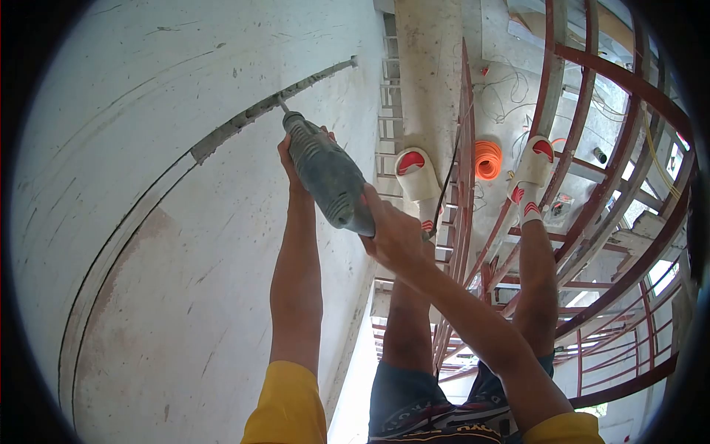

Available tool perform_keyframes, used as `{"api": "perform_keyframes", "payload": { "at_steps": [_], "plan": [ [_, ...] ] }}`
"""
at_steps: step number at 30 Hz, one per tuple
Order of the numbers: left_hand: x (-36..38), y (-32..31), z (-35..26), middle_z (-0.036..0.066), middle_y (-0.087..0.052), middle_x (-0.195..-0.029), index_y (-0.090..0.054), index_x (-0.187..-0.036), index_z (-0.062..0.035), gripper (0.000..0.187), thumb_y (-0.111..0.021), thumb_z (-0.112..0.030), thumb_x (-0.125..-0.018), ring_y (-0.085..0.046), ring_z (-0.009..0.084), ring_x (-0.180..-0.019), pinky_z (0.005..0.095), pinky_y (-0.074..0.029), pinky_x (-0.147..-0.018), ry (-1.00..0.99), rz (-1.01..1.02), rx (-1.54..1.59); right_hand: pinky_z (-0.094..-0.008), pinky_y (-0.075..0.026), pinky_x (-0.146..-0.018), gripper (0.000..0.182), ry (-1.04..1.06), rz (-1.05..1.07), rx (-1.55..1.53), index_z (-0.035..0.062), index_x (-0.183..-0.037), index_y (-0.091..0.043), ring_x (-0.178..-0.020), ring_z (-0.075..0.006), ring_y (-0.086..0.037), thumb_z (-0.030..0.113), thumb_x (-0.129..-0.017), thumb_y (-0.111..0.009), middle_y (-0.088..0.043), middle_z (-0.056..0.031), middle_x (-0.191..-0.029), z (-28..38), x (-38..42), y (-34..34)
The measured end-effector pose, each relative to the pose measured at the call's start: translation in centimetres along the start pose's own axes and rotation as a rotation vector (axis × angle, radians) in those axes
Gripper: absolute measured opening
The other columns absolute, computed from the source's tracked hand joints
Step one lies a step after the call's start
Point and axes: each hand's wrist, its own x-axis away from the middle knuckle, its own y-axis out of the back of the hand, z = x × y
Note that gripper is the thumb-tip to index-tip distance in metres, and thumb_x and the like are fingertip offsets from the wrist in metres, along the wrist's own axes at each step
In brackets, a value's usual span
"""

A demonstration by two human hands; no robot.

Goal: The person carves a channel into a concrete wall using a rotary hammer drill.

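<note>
A dark grey-green power tool points up and left at the white wall. Its thin metal bit meets a rough chiselled groove in that wall. My left hand wraps the tool's front part, mostly hidden behind the body. Around the rear end of the tool my right hand is closed. From the groove's lower end, two dark cut lines curve down the wall to the left.
My feet in slippers stand apart, one on a plank, the other among red-brown metal bars. Below lie a coiled orange hose and loose wires. A black cable hangs near my leg.
</note>
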Motion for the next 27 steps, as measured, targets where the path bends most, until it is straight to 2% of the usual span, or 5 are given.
{"api": "perform_keyframes", "payload": {
  "at_steps": [7, 8, 10, 13, 27],
  "plan": [
    [-4.0, -0.3, -0.1, 0.015, -0.069, -0.109, -0.063, -0.111, -0.0058, 0.057, -0.049, -0.058, -0.091, -0.066, 0.0294, -0.104, 0.0447, -0.053, -0.094, 0.040, 0.043, -0.173, -0.0470, -0.056, -0.072, 0.072, -0.331, 0.022, -0.035, 0.0122, -0.136, -0.048, -0.076, -0.0387, -0.070, 0.041, -0.077, -0.079, -0.070, -0.0171, -0.089, -1.3, -4.2, 4.2],
    [-5.4, -1.3, 0.5, 0.014, -0.069, -0.109, -0.063, -0.112, -0.0074, 0.056, -0.049, -0.058, -0.091, -0.066, 0.0283, -0.104, 0.0448, -0.053, -0.095, 0.011, -0.021, -0.149, -0.0454, -0.056, -0.075, 0.077, -0.161, -0.199, -0.082, 0.0111, -0.135, -0.049, -0.082, -0.0368, -0.071, 0.046, -0.074, -0.081, -0.071, -0.0184, -0.092, -3.1, -5.5, 4.6],
    [-9.0, -2.8, 2.0, 0.010, -0.069, -0.109, -0.064, -0.112, -0.0109, 0.053, -0.050, -0.057, -0.091, -0.066, 0.0259, -0.104, 0.0445, -0.052, -0.095, -0.055, -0.109, -0.087, -0.0373, -0.057, -0.075, 0.064, -0.158, -0.082, -0.316, 0.0049, -0.124, -0.058, -0.086, -0.0233, -0.072, 0.034, -0.074, -0.085, -0.072, -0.0138, -0.097, -3.1, -9.5, 9.5],
    [-14.2, -4.8, 3.2, 0.006, -0.067, -0.111, -0.063, -0.112, -0.0150, 0.052, -0.053, -0.059, -0.087, -0.064, 0.0245, -0.104, 0.0441, -0.053, -0.093, -0.044, -0.262, 0.001, -0.0251, -0.050, -0.054, 0.043, -0.140, 0.099, -0.327, 0.0036, -0.110, -0.065, -0.055, -0.0080, -0.059, 0.027, -0.079, -0.083, -0.068, -0.0030, -0.077, -5.3, -16.0, 14.2],
    [-19.7, -11.3, 0.3, 0.010, -0.055, -0.107, -0.050, -0.125, -0.0131, 0.071, -0.064, -0.065, -0.078, -0.059, 0.0266, -0.095, 0.0542, -0.052, -0.078, -0.124, -0.286, 0.310, -0.0246, -0.047, -0.046, 0.039, 0.106, 0.275, 0.102, 0.0073, -0.091, -0.064, -0.051, -0.0100, -0.060, 0.042, -0.082, -0.079, -0.062, -0.0024, -0.067, -2.9, -30.6, 20.3]
  ]
}}
